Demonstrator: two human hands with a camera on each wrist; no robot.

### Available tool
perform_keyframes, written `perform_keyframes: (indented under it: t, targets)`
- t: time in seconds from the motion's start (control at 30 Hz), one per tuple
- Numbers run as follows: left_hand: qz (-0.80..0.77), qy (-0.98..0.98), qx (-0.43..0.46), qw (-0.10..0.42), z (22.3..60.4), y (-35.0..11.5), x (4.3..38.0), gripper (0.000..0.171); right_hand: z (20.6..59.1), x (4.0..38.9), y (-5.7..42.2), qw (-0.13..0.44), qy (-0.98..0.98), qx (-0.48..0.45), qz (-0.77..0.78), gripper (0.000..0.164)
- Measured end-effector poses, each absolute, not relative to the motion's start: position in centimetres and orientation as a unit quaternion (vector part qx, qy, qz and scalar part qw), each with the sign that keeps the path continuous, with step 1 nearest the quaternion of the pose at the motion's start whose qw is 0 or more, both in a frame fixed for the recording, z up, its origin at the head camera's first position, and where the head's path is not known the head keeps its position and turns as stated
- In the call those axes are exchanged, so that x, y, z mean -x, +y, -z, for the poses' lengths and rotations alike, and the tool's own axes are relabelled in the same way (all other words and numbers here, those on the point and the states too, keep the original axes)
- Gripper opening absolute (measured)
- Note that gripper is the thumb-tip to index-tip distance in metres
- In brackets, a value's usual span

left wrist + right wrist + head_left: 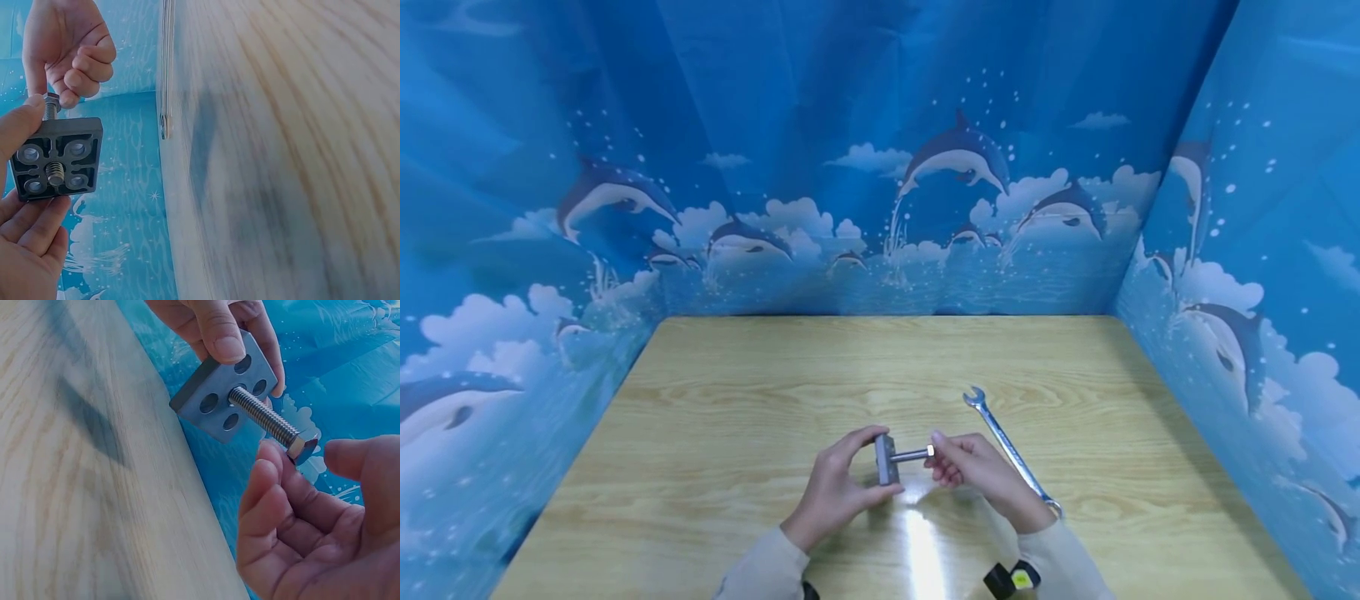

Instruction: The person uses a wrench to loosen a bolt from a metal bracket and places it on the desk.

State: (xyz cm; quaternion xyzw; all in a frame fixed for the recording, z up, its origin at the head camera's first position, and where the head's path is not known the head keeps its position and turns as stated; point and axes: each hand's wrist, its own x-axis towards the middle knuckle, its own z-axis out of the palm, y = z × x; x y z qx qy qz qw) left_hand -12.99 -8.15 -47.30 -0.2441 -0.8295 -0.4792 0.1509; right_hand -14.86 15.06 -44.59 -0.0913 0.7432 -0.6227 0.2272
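My left hand (841, 479) grips a small square grey block (886, 462) by its edges, thumb on one side and fingers on the opposite one. A hex-head bolt (269, 419) runs through the block's middle; its threaded tip (55, 175) pokes out of the ribbed far face in the left wrist view. Four-cornered round holes (209, 403) surround the bolt on the smooth face. At the bolt's head (302, 449) my right hand (976, 468) has its fingers curled, the index fingertip against the head. In the right wrist view its thumb (344, 457) stands slightly off the head.
A combination wrench (1011, 450) lies slantwise on the wood-grain table (760, 375), its ring end beside the right wrist. Blue dolphin-print sheets (820, 100) enclose the table's back and sides.
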Motion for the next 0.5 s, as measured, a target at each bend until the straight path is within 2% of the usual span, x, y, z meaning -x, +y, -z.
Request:
perform_keyframes:
  t: [0.3,0.5]
  targets:
    - [0.48,-0.827,0.251,0.153,47.41,-8.15,12.99,0.079,44.6,15.06,15.04,0.235,0.733,0.068,0.635,0.043]
    - [0.47,-0.829,0.262,0.154,47.52,-8.24,13.02,0.078,44.81,14.88,15.15,0.207,0.742,0.071,0.634,0.031]
